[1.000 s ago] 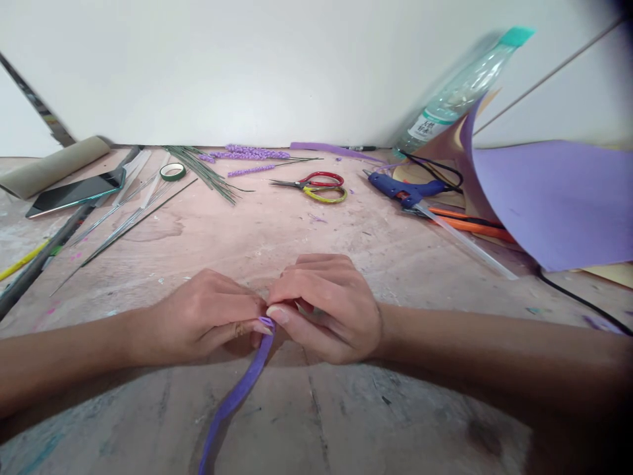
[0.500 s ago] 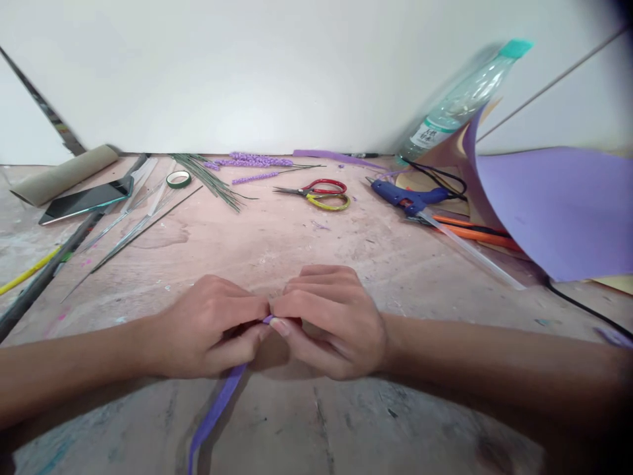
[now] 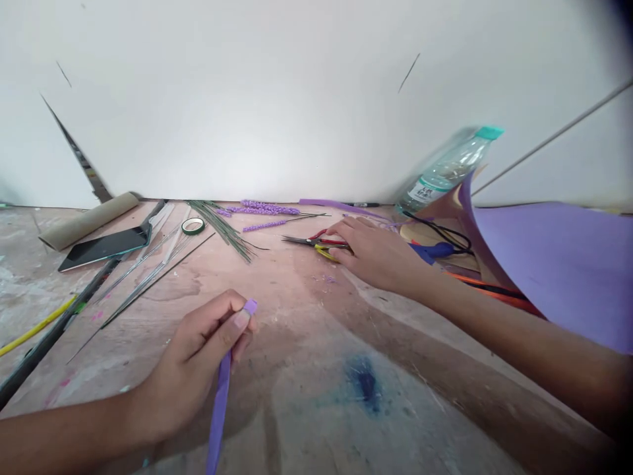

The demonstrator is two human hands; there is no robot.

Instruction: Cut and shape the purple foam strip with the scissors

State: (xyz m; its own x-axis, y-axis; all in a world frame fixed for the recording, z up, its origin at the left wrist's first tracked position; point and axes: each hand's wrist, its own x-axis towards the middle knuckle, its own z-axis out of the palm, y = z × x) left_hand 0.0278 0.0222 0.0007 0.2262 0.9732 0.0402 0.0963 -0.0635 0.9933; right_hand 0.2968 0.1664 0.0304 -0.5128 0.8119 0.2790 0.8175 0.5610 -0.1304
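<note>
A narrow purple strip (image 3: 218,415) hangs from my left hand (image 3: 202,349), its upper end pinched between thumb and forefinger. Farther off, my right hand (image 3: 368,251) lies over the handles of the scissors (image 3: 301,242), which have one red and one yellow handle. Thumb and fingers are around the handles, and the dark blades point left on the table. Behind the blades lie stems wound with purple beads or curls (image 3: 264,208). Green wire stems (image 3: 230,234) fan out left of them, beside a roll of green tape (image 3: 192,226).
At the left are a cardboard tube (image 3: 89,221), a phone (image 3: 106,247) and a yellow cable (image 3: 39,324). The right side holds a plastic bottle (image 3: 445,171), a blue glue gun (image 3: 432,252) partly hidden by my right arm, and a large purple sheet (image 3: 558,264).
My right hand has let go of the strip and moved forward onto the scissors. My left hand still pinches the strip, now turned upward. The view has tilted up a little.
</note>
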